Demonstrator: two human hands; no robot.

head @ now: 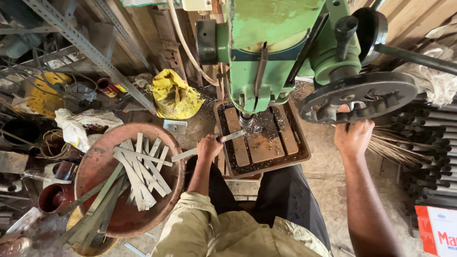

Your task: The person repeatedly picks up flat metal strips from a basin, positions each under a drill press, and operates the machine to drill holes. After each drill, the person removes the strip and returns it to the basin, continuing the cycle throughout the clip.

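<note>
My left hand (209, 148) grips a flat metal strip (186, 153), whose far end lies on the rusty drill table (291, 154) under the drill bit (246, 121) of a green drill press (278, 45). Metal shavings cover the table. My right hand (353, 135) holds the black spoked feed wheel (358, 95) at the machine's right side. To my left a round rusty pan (97, 157) holds several more flat metal strips (140, 176).
A yellow bag (175, 97) lies behind the pan, beside a white rag (76, 124). Slotted steel angle bars (90, 50) and wires crowd the back left. Dark rods (431, 143) are stacked at the right, with a red-and-white box (438, 231) at the lower right.
</note>
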